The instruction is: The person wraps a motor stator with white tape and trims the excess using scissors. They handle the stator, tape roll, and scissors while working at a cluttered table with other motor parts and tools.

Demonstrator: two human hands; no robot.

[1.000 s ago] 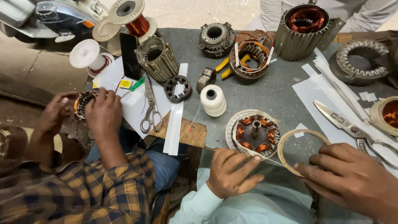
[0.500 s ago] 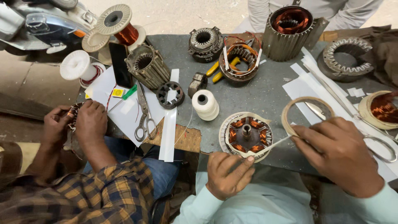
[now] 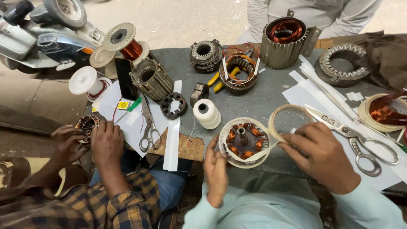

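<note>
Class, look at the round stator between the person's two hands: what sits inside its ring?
Inside the round stator, copper-coloured coils circle a central metal shaft. Pale tape wraps its rim, running to the tape roll in the right hand. The left hand covers its near-left edge; the underside is hidden.

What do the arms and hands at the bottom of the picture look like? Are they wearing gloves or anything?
No gloves: the left hand and the right hand are both bare, and no rings or watch show. Both arms wear long light blue-green sleeves of plain soft cloth, with no pattern or marking, reaching down to the wrists. They belong to one shirt that fills the bottom of the view.
</note>
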